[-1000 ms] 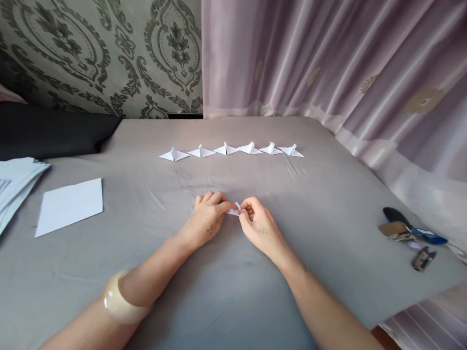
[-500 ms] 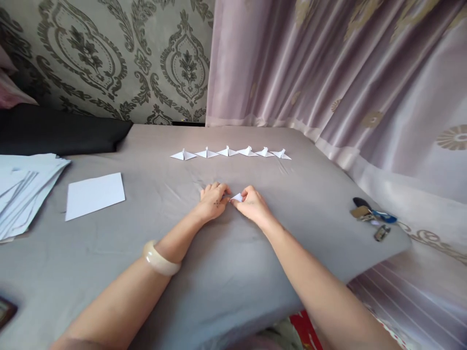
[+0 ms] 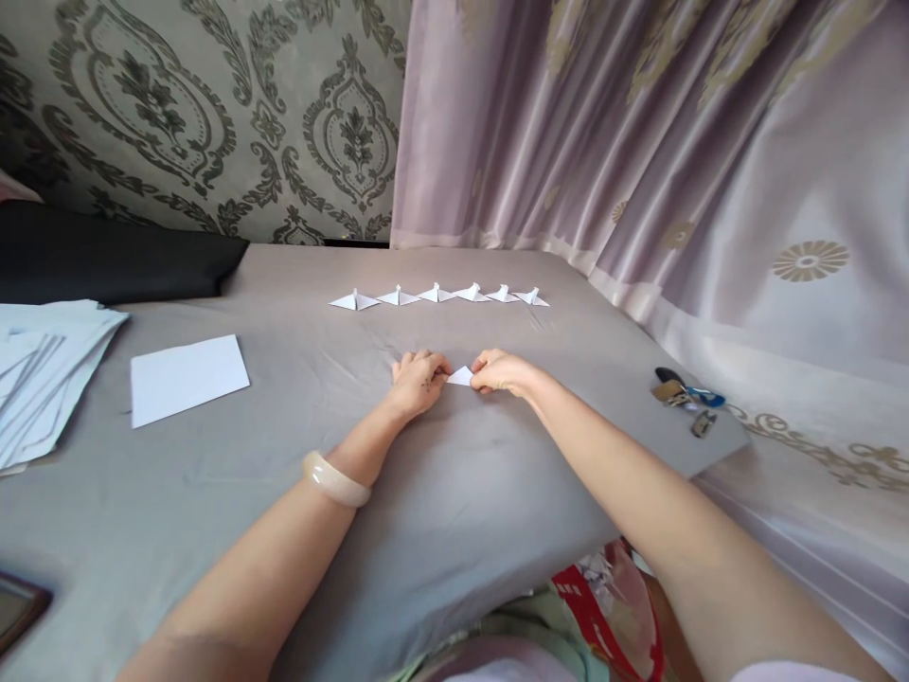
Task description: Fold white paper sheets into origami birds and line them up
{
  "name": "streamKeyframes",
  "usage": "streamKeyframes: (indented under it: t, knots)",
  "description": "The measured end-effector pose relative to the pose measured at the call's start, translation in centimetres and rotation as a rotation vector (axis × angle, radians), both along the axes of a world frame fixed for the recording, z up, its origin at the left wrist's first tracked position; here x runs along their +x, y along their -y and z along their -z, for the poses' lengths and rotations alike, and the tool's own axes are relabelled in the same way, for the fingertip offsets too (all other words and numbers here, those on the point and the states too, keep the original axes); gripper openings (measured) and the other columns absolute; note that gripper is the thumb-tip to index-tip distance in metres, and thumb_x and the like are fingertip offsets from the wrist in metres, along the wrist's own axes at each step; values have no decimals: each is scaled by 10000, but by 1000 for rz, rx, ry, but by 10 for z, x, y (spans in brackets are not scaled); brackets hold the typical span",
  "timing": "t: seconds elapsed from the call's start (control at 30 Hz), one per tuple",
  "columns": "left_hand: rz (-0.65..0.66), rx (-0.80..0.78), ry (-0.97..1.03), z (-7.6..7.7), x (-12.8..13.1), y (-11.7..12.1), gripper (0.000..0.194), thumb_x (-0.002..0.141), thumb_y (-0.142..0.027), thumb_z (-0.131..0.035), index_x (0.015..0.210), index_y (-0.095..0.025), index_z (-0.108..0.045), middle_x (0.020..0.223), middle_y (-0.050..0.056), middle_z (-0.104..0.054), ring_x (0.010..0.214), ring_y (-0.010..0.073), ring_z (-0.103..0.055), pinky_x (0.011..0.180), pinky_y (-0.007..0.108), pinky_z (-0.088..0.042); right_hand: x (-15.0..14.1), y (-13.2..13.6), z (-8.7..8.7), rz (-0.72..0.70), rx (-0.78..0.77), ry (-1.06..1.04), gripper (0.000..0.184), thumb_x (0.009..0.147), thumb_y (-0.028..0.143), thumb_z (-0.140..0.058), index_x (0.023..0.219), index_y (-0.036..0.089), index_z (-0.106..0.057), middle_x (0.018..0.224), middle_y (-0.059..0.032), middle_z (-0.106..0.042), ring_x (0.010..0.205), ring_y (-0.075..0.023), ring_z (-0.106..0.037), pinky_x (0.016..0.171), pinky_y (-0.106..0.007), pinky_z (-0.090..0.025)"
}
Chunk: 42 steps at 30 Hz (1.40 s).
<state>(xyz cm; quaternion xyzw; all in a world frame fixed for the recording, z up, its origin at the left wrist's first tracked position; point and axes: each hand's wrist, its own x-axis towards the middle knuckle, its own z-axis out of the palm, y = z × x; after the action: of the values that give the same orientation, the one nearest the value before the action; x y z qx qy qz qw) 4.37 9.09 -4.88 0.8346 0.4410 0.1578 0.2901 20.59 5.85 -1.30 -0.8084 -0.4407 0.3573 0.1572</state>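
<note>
A small folded piece of white paper (image 3: 460, 377), triangular at the top, is pinched between both hands just above the grey cloth. My left hand (image 3: 420, 381), with a pale bangle on its wrist, is closed on the paper's left corner. On the opposite corner, my right hand (image 3: 498, 370) grips with thumb and fingers. Beyond the hands, several white folded paper figures (image 3: 436, 294) stand side by side in a row, each with wide points and an upright peak.
To the left lie a white paper sheet (image 3: 190, 381) and a stack of papers (image 3: 53, 379), with a black folded item (image 3: 114, 254) behind. Keys (image 3: 686, 393) rest near the right edge of the grey-covered table (image 3: 341, 587). A dark-framed object (image 3: 20, 611) sits at the lower left.
My right hand has turned and drawn slightly right, so more of the folded paper shows between the hands. The camera view has shifted a little to the right.
</note>
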Motion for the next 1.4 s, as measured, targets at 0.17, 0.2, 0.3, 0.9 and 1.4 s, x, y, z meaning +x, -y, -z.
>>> streamKeyframes:
  t: [0.17,0.2,0.3,0.9,1.4]
  knots:
    - [11,-18,40,-3,0,2,275,819,-182,-453,941,-259,-687,1008,67,-639,1051,310,-470,874,466,-320,9,11,-2,-49,30,45,228,504,13,-625,678,160,-622,502,24,-552,474,-136,-533,468,-235,-415]
    - [13,-25,54,-4,0,2,267,824,-201,-456,933,-258,-693,1001,68,-644,1054,315,-471,879,473,-316,11,16,0,-65,65,44,236,529,32,-621,727,159,-639,546,18,-576,490,-131,-540,476,-231,-419]
    - [11,-49,106,-5,-1,2,215,812,-313,-530,926,-251,-701,976,67,-665,1051,322,-485,903,486,-306,12,34,6,-131,220,32,327,621,100,-607,929,193,-666,796,-2,-654,596,-111,-579,555,-217,-448]
    - [4,-445,878,-27,3,25,197,770,-331,-612,844,-150,-636,853,53,-685,831,184,-646,843,333,-489,6,62,9,-345,950,141,288,826,150,-458,940,198,-718,968,-56,-692,961,-178,-620,904,-288,-455]
    - [-229,-698,1232,-15,-10,45,303,657,-248,-804,872,-146,-618,794,26,-670,736,135,-642,738,270,-504,-4,56,13,-98,575,-827,365,708,332,-682,1037,176,-691,750,-4,-675,673,-135,-595,682,-274,-475]
